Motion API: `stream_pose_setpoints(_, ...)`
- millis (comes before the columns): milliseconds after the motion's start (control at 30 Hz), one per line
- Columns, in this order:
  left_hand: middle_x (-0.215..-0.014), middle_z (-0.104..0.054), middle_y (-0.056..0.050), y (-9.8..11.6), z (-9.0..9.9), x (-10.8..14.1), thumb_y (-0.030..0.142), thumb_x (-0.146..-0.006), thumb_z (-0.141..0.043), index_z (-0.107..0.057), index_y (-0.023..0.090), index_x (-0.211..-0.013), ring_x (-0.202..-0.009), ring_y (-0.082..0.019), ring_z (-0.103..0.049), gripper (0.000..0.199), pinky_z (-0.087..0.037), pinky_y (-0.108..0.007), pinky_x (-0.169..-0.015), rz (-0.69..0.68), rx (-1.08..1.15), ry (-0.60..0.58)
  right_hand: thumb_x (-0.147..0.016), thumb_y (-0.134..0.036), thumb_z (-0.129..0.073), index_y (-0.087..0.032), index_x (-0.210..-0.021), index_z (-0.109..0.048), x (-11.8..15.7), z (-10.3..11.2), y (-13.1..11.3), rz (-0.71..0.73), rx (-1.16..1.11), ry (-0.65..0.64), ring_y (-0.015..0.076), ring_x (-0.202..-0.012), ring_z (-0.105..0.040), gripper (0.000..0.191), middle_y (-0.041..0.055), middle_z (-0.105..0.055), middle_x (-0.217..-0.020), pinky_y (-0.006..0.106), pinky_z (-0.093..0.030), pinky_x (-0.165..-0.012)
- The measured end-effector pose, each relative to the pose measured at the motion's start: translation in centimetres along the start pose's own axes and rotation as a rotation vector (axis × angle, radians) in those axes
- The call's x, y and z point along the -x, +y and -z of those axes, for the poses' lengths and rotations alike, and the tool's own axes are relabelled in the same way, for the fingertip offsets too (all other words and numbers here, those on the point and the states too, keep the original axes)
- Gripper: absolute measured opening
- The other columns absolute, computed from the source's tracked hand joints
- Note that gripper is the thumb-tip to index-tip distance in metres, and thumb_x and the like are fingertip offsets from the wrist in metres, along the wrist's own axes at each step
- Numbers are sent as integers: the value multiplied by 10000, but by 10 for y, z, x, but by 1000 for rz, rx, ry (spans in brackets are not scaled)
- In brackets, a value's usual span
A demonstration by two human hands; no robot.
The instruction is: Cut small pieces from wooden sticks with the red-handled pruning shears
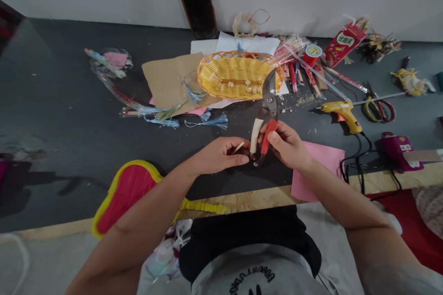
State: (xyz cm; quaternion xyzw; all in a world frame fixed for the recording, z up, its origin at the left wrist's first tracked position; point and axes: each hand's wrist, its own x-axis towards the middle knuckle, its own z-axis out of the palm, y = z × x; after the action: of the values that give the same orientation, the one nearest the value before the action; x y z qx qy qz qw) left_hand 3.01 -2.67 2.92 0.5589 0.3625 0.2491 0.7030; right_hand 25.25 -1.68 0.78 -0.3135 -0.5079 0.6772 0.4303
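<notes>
Pruning shears (269, 101) point away from me, with one white handle and one red handle. My right hand (284, 144) is wrapped round the red handle, thumb on top. My left hand (228, 153) pinches a short pale stick (238, 148) and its fingertips are beside the bottom of the white handle. Just beyond the shears' blades is a yellow woven basket (228, 73) with a few small pale pieces in it. Blue tassels (211, 121) lie left of the shears.
A yellow glue gun (341, 113), scissors (378, 106), a purple box (401, 151) and a black cord are at the right. Pink paper (320, 166) lies by my right forearm. A red and yellow fan-like object (126, 193) is under my left forearm. Brown paper (166, 78) lies left of the basket.
</notes>
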Motion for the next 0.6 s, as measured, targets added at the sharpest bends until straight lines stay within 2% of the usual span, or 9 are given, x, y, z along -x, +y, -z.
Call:
stream_pose_setpoints(167, -679, -657, -12, 0, 3, 2, 445, -788, -780, -742, 137, -969, -496, -61, -377, 360, -293, -193, -469, 111, 51, -18, -973, -463, -639, -272, -1077, -642, 1, 5, 3, 58, -21, -20, 103, -767, -682, 217, -18, -690, -884, 253, -586, -749)
stream_pose_setpoints(300, -718, -695, -41, -5, 4, 2, 454, -740, -832, -687, 128, -951, -464, -38, -327, 414, -253, -189, -437, 153, 221, -17, -929, -550, -663, -269, -1042, -611, 1, 2, 1, 39, -3, 20, 133, -777, -691, 308, -11, -684, -873, 302, -605, -761)
stream_pose_setpoints(367, -790, -735, -68, -6, 3, 2, 415, -725, -854, -665, 140, -955, -472, -41, -382, 405, -261, -181, -436, 149, 283, -21, -897, -585, -687, -272, -1020, -594, 0, -2, -2, 42, -18, 55, 143, -764, -692, 348, -12, -679, -856, 317, -610, -745)
stream_pose_setpoints(433, -839, -752, -73, -6, 3, 2, 340, -693, -882, -671, 153, -965, -556, -73, -533, 392, -348, -174, -489, 146, 282, -26, -872, -598, -709, -276, -1001, -586, -2, -4, -7, 62, -50, 93, 143, -729, -685, 368, -19, -671, -831, 313, -606, -704)
stream_pose_setpoints(500, -847, -753, -64, -5, 2, 2, 278, -653, -903, -697, 160, -963, -721, -128, -661, 390, -456, -196, -615, 145, 248, -48, -848, -610, -727, -277, -974, -583, -4, -5, -12, 64, -77, 127, 139, -675, -670, 384, -29, -656, -795, 305, -594, -656)
stream_pose_setpoints(533, -849, -753, -65, -4, 2, 2, 268, -646, -905, -712, 160, -964, -771, -145, -681, 387, -479, -211, -658, 144, 230, -60, -835, -621, -733, -278, -959, -581, -4, -5, -14, 54, -84, 144, 136, -642, -656, 396, -36, -645, -771, 300, -584, -627)
stream_pose_setpoints(600, -872, -758, -76, -3, 4, 3, 300, -689, -882, -732, 159, -991, -693, -120, -641, 365, -451, -202, -603, 149, 193, -63, -807, -659, -735, -278, -927, -574, -4, -4, -21, 16, -86, 171, 131, -563, -609, 431, -48, -613, -707, 286, -547, -545)
